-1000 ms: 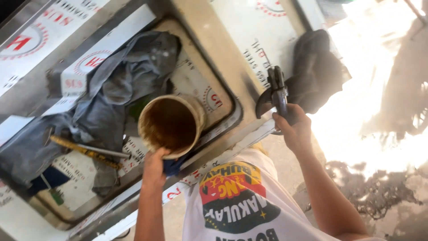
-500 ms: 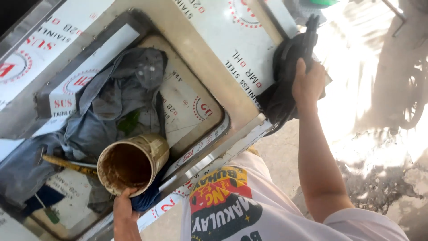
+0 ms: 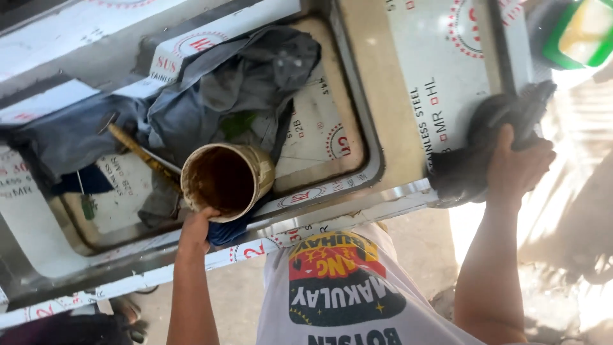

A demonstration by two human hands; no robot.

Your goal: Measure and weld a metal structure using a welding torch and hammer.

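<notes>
Our left hand (image 3: 195,227) grips the brown-stained tin (image 3: 227,179), now lower in the sink (image 3: 357,137); our right hand (image 3: 517,167) has moved on, pressing the dark rag (image 3: 476,150) flat.

Right hand (image 3: 517,167) shifted dark cloth (image 3: 485,144) rightward; tin can (image 3: 227,180) tilted.

1. A round tin can (image 3: 228,181), with a dirty, paint-stained rim and a brown-coated inside, is gripped at its near rim by the left hand (image 3: 199,227). It is tilted with its mouth towards the camera, low in the steel sink basin.
2. A dark, crumpled cloth (image 3: 476,150) is pressed flat under the right hand (image 3: 518,167) on the steel counter's right end, near its front edge.
</notes>
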